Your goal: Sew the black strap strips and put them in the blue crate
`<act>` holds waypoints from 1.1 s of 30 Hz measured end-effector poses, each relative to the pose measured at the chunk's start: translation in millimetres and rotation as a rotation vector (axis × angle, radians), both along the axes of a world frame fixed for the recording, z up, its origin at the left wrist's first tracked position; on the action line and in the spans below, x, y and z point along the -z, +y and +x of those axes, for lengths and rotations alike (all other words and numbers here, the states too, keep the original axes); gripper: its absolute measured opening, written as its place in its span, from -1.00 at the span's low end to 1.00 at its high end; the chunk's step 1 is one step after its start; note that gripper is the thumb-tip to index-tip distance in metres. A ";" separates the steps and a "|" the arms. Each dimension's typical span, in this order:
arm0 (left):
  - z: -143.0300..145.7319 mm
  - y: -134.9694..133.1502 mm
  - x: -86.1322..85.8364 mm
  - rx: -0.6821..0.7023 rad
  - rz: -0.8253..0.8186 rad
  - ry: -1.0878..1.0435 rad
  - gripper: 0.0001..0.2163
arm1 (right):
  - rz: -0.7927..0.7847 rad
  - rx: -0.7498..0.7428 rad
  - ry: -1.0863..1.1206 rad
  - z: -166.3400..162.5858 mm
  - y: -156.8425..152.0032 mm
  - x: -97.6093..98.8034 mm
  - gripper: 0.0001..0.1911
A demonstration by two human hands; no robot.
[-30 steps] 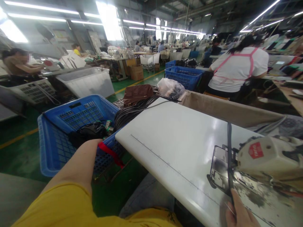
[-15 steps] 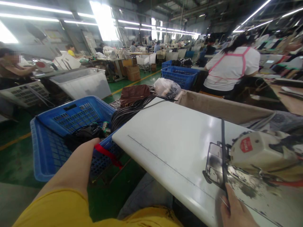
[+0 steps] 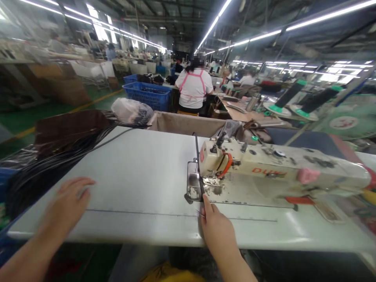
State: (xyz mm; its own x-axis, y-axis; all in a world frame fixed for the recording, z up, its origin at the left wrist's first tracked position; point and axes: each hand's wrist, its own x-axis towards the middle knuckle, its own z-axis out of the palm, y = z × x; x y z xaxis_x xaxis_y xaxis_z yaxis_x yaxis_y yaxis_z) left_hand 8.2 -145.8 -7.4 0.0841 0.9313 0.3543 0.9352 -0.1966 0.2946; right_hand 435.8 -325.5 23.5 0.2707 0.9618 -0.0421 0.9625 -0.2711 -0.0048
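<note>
Clock from frame centre. Right hand (image 3: 219, 227) at 5 o'clock, forearm in from the bottom edge, wrist low over the near edge of the surface (image 3: 141, 168). Index stretched toward 11 o'clock, other fingers curled under; closed on the near end of the dark strip (image 3: 197, 146). Thin sliver (image 3: 200, 213) by the thumb, too small to identify. Strip runs 12 to 6 o'clock, just below centre, along the 9 o'clock end of the sewing machine (image 3: 279, 166), over a metal plate (image 3: 193, 180).

Left hand (image 3: 72, 199) at 8 o'clock, blurred: open, fingers loosely bent, pointing about 2 o'clock, thumb apart. Over the surface; can't tell if touching. Forearm slants in from the 7 to 8 o'clock corner. Black cords (image 3: 32, 180) just beside it, at 9 o'clock.

White bag (image 3: 132, 111) and blue basket (image 3: 147, 94) at 10 o'clock. 2 thread cones (image 3: 289, 96) at 2 o'clock. Person in pink straps (image 3: 192, 88) at 12 o'clock.
</note>
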 end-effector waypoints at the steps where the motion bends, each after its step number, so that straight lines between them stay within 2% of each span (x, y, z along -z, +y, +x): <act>1: 34.3 -2.2 1.6 0.119 -0.020 -0.034 -0.70 | 0.010 0.002 0.008 -0.2 -1.0 0.6 -0.41; 4: 137.3 -16.7 7.2 0.404 -0.047 -0.165 -0.68 | 0.011 0.009 0.027 -0.2 -2.5 2.3 -0.38; 7: 221.7 -37.7 13.1 0.710 -0.084 -0.163 -0.64 | -0.007 0.011 0.054 -0.2 -2.1 2.1 -0.33; 9: 261.7 -50.9 14.7 0.812 -0.096 -0.102 -0.59 | -0.019 0.009 0.077 -0.3 -1.9 1.6 -0.30; 12: 296.4 -64.4 14.1 0.826 -0.077 -0.035 -0.58 | -0.009 0.007 0.106 0.7 -4.0 2.7 -0.33; 16: 306.3 -71.8 16.2 0.863 -0.011 -0.018 -0.58 | 0.160 -0.029 0.233 8.5 -12.7 9.5 -0.51; 22: 300.0 -74.8 25.5 0.896 0.062 0.028 -0.54 | 0.491 -0.005 0.653 24.8 -20.2 18.7 -0.69; 26: 300.1 -75.0 28.2 0.896 0.108 0.106 -0.50 | 0.557 0.017 0.782 27.9 -19.3 17.5 -0.73; 33: 300.0 -74.5 29.0 0.900 0.140 0.085 -0.52 | 0.594 0.002 0.785 27.9 -21.8 20.1 -0.76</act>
State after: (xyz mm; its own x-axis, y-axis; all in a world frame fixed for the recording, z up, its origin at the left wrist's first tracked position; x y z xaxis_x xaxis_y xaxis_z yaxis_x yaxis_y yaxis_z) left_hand 308.2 -220.3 -36.4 0.7885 0.4509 0.4183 0.4294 -0.8905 0.1505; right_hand 463.6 -347.3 3.4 0.3741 0.8842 0.2797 0.6270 -0.0189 -0.7788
